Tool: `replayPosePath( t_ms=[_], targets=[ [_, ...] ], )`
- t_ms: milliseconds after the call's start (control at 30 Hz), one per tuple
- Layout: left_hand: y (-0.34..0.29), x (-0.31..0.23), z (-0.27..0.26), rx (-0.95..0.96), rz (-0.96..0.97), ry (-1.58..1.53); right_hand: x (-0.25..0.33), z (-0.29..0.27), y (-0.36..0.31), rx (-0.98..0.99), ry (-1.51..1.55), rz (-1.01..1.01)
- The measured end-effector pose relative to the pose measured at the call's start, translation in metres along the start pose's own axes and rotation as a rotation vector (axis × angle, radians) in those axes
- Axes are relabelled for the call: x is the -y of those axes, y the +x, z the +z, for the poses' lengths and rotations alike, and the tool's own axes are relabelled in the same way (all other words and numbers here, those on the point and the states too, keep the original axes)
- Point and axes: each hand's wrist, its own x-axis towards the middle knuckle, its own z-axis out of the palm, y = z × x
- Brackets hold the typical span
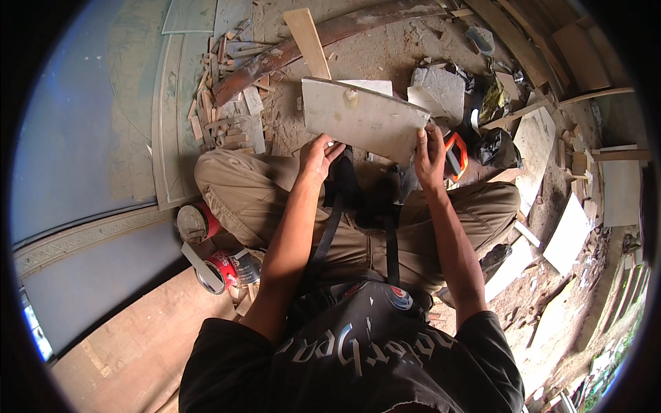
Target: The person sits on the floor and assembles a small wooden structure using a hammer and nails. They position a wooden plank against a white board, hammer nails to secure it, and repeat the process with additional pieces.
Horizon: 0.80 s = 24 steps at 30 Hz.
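2-handed, holds pale board (365, 118), pinching right end with right hand (429, 160); cannot tell finger grip of left hand (316, 157).

Both hands are raised in front of the body, apart and at nearly equal height. The left hand (314, 158) has its fingers (334, 149) bunched and pointing inward; how firmly they press is unclear. On the right hand (430, 157), the thumb (421, 138) stands upright beside the closing fingers. Below the fingers, the bare left forearm (292, 217) and right forearm (458, 237) spread wider toward the shoulders. The bent left knee (219, 175) sits left of the left fingers.
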Motion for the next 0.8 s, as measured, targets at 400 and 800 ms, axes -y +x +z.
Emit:
replayPosePath(
  t_ms=[400,800],
  targets=[
    [0.005,0.007,-0.009,0.027,-0.034,0.036,0.000,0.000,0.003,-0.060,0.065,0.030],
    [-0.006,0.002,0.011,0.043,0.061,-0.118,-0.044,-0.010,0.003,-0.191,0.253,0.329]
  ],
)
